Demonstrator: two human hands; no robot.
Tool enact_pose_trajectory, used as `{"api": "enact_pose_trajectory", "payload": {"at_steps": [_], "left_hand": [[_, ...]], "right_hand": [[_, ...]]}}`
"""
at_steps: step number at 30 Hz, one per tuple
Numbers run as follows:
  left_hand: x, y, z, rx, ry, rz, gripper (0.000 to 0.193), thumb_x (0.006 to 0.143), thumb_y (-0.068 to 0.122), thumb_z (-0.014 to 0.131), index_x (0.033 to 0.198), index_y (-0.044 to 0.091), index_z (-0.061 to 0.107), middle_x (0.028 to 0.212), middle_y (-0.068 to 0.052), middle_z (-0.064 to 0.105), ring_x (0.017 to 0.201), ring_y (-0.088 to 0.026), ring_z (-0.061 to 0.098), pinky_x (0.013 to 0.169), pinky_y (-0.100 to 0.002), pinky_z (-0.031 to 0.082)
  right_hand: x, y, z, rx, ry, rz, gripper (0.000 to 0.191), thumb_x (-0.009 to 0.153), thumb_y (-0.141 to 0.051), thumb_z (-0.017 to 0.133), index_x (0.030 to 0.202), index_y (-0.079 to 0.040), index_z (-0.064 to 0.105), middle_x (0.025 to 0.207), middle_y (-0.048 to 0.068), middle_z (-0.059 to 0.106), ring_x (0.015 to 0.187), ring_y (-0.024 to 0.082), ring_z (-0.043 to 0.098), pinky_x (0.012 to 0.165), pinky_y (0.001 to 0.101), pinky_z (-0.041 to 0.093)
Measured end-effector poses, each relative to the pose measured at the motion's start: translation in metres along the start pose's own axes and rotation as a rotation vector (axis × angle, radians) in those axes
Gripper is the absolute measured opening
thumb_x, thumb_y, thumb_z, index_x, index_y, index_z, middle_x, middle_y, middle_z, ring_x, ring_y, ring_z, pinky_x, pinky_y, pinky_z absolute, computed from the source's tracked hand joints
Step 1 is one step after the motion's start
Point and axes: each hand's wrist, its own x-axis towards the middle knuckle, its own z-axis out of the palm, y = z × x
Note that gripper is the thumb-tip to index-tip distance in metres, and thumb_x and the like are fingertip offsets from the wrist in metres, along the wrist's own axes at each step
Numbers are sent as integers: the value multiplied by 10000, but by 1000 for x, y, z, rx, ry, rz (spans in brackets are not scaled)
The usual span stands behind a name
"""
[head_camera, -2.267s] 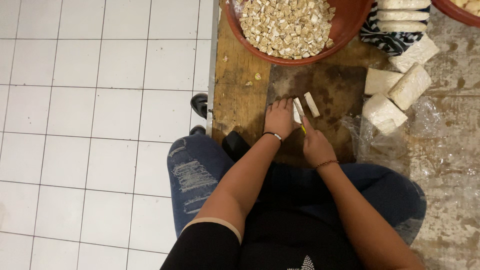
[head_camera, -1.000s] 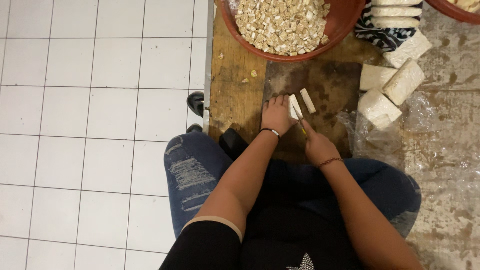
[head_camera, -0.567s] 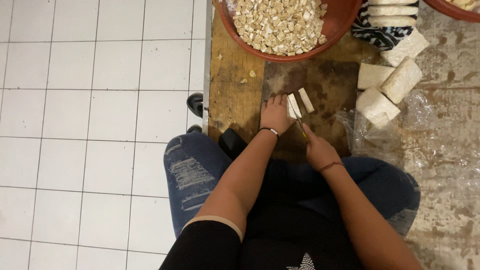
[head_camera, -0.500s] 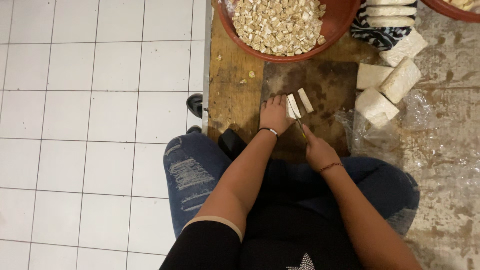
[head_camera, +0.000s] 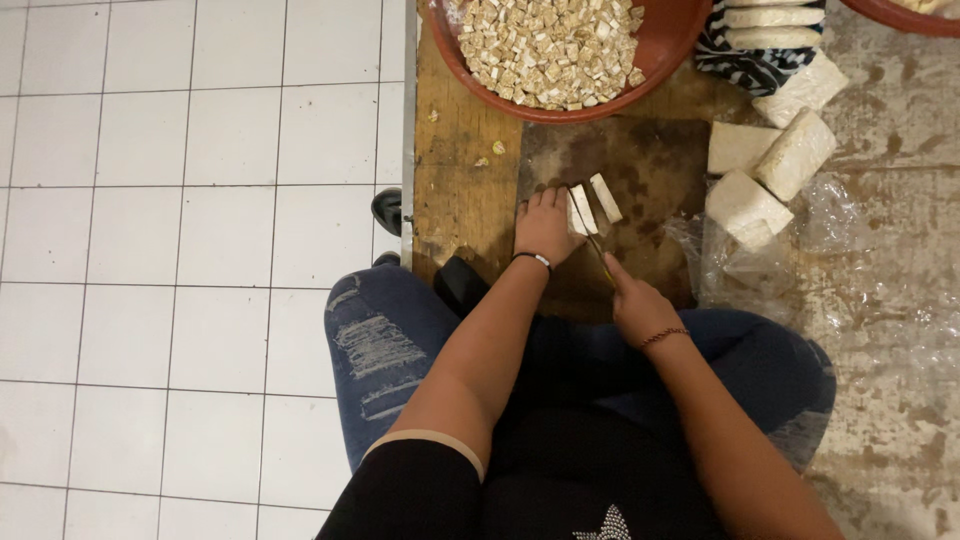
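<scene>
My left hand (head_camera: 545, 226) presses down on a pale slab of tempeh (head_camera: 579, 210) on a dark cutting board (head_camera: 650, 170). A cut strip (head_camera: 605, 197) lies just to its right. In my right hand (head_camera: 636, 300) I grip a knife (head_camera: 600, 257); its blade points up toward the slab at my left fingers. A big red bowl (head_camera: 570, 45) full of small cut cubes sits beyond the board.
Several whole pale blocks (head_camera: 765, 175) lie to the right of the board, some on clear plastic wrap (head_camera: 830, 215). A striped cloth (head_camera: 745, 60) holds more blocks at the top. White floor tiles (head_camera: 180, 200) lie left of the low wooden platform (head_camera: 455, 180). My knees in blue jeans sit below.
The view has shifted slightly. My hands stay at the slab, with the knife working through it in small moves; the cut strip stays beside it.
</scene>
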Motion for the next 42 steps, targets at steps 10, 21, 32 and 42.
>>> {"api": "enact_pose_trajectory", "payload": {"at_steps": [10,21,32,42], "left_hand": [[-1,3,-9,-34,-61,-19,1021,713,445,882,1537,138,362,1480,-100,473,1395,-332,424,1153,-526,342],[-1,2,-5,-8,-50,11,1001,727,463,879,1556,288,347,1486,-104,455,1400,-357,409,1154,-545,334],[-10,-32,-4,-114,-5,5,1199,645,460,907,1608,199,242,1525,-119,443,1402,-346,407,1139,-503,352],[-10,-21,-30,-94,-25,-71,1147,629,509,883,1569,152,331,1566,-73,418,1467,-308,344,1189,-583,231]], "right_hand": [[-12,0,-9,-6,-36,54,605,1001,-176,444,1585,-304,354,1008,273,701,926,471,676,847,562,528],[-5,-4,-5,63,104,-13,553,991,-168,454,1527,-303,450,1057,270,695,947,488,658,851,576,514],[19,4,-14,123,177,-57,618,969,-134,491,1570,-243,399,1107,293,670,987,488,633,857,574,501],[22,7,-14,368,298,-195,612,983,-141,531,1581,-219,421,1216,271,666,1110,444,635,937,487,502]]}}
